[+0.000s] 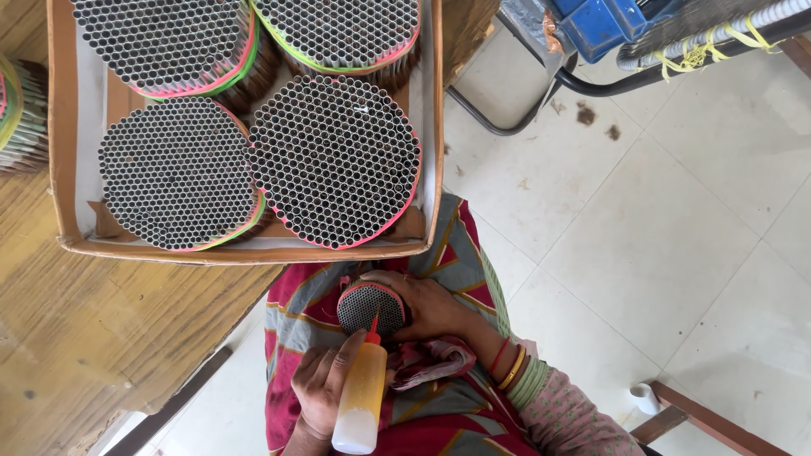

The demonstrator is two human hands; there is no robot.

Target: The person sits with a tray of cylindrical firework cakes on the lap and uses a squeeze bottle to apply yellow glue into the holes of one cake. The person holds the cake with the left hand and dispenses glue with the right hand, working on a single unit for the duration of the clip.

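Observation:
My left hand [323,382] is wrapped around a squeeze bottle [361,399] of yellow-orange liquid with a red nozzle. The nozzle tip touches the open end of a small round bundle of thin tubes [370,306] bound with a pink band. My right hand [432,308] grips that bundle from the right side and holds it over my lap. Bangles circle my right wrist. A crumpled reddish cloth [431,359] lies on my lap below the right hand.
A cardboard box [245,251] on the wooden table [93,338] holds several large round tube bundles [334,160] with honeycomb-like ends. Another bundle [17,114] lies at the left edge. To the right are tiled floor [659,253], a blue machine part [604,21] and a wooden frame [701,418].

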